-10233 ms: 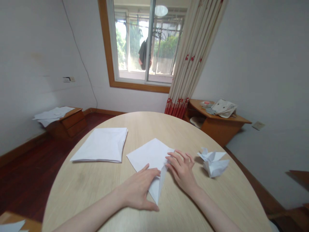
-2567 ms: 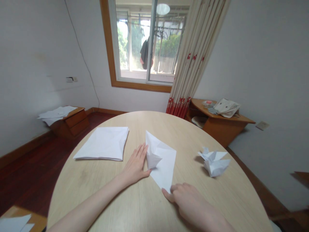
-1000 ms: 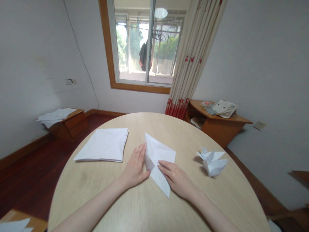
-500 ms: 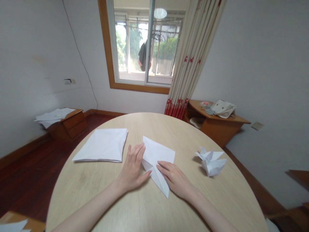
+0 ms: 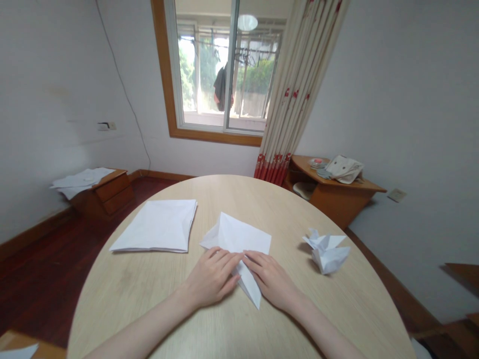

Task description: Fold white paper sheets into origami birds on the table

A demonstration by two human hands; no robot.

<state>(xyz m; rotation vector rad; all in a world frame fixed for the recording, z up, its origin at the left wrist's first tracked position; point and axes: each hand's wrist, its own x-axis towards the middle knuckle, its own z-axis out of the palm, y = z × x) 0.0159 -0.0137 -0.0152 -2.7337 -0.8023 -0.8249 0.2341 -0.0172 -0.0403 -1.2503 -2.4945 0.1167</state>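
Note:
A partly folded white sheet of paper (image 5: 243,234) lies on the round wooden table, with one long narrow point towards me and a thin flap spread out at its left. My left hand (image 5: 214,274) rests over the paper's lower left part, fingers flat and side by side, thumb slightly apart. From the right, my right hand (image 5: 271,274) lays its outstretched fingers flat on the paper's middle. The fingertips of both hands nearly meet there and hide the centre creases. Neither hand grips around the paper.
A stack of white paper (image 5: 157,224) lies at the table's left. On the right stands a folded paper figure (image 5: 327,252). The round table edge (image 5: 224,175) curves away ahead. A corner cabinet (image 5: 333,199) and a low drawer unit (image 5: 116,192) stand beyond it.
My left hand has moved down and right, from the paper's left edge towards its middle. A flap now shows opened out at the left. My right hand has barely moved.

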